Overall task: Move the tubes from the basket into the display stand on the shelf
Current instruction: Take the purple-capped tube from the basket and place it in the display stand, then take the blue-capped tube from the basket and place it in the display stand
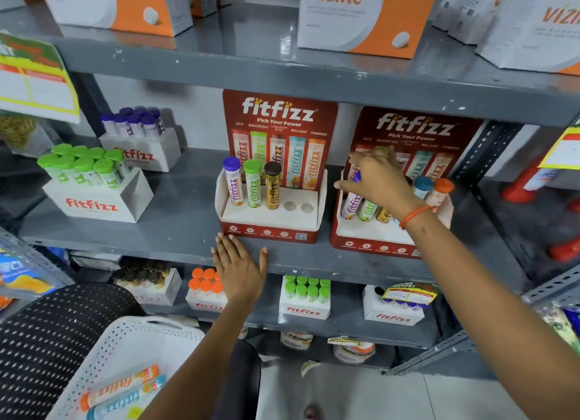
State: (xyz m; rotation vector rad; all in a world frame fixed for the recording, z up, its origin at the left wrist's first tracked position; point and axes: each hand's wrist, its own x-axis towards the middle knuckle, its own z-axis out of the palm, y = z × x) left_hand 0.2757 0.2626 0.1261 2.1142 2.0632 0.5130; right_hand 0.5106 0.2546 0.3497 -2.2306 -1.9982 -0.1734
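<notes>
Two red fitfizz display stands sit on the middle shelf. The left stand [270, 228] holds a purple-capped tube [233, 181], a green-capped tube [253, 182] and a brown-capped tube [272, 184], with two empty holes at its right. The right stand [370, 244] holds several tubes. My right hand [376, 178] grips the purple cap of the leftmost tube [351, 204] in that stand. My left hand [240, 266] lies flat and open on the shelf edge below the left stand. The white perforated basket [125, 338] at bottom left holds an orange-capped tube [119, 386] and a blue tube [125, 402].
White fitfizz boxes of green-capped tubes [84, 168] and purple-capped tubes [135, 121] stand at the shelf's left. Vizinc boxes [361, 15] fill the shelf above. More fitfizz boxes [304, 297] sit on the shelf below. A black perforated chair [47, 341] is under the basket.
</notes>
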